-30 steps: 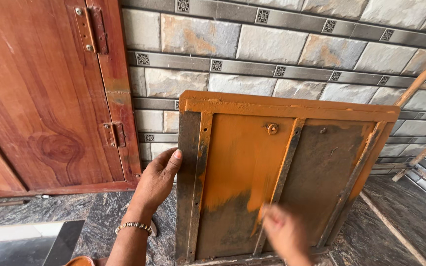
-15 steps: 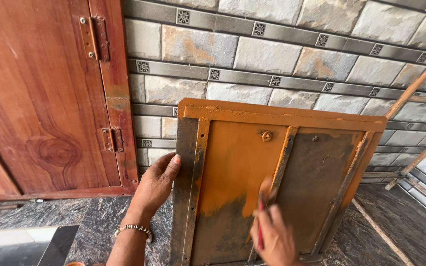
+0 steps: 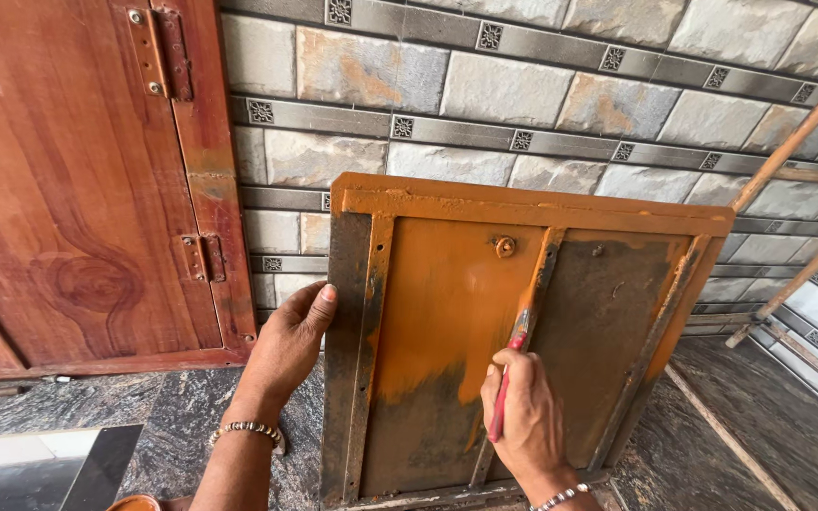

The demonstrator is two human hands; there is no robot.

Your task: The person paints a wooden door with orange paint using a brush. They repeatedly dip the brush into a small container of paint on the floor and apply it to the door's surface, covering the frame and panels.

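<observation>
While the metal panel (image 3: 485,331) stands upright on the dark stone floor (image 3: 182,426), leaning toward the tiled wall (image 3: 485,104) at the far side, it gets only one brace: the left hand (image 3: 288,343) curls loosely around its left edge, thumb on the unpainted grey frame strip. Right hand (image 3: 523,421) is clenched around a red-handled paintbrush (image 3: 513,364), bristles up against the centre rib btwn the two recessed bays.

Left bay is mostly wet orange w/ a bare grey patch low down; right bay is largely bare, orange only along top & right edges.

Risks, as judged:
- Panel sits on its bottom edge only. A hard brush stroke could slide or tip it, esp. if the left-hand hold slackens; polished stone gives little friction.
- Left fingers lie just beside fresh orange on the inner strip, so a slip means smeared paint & a stained hand.
- Right wrist hovers near the wet left bay; dropping it would drag through the coat.
- Runs look likely where paint ends in a ragged edge, since the surface is vertical.
- Wooden door (image 3: 78,180) at left & wooden poles (image 3: 788,151) at right are near enough for splatter.
</observation>
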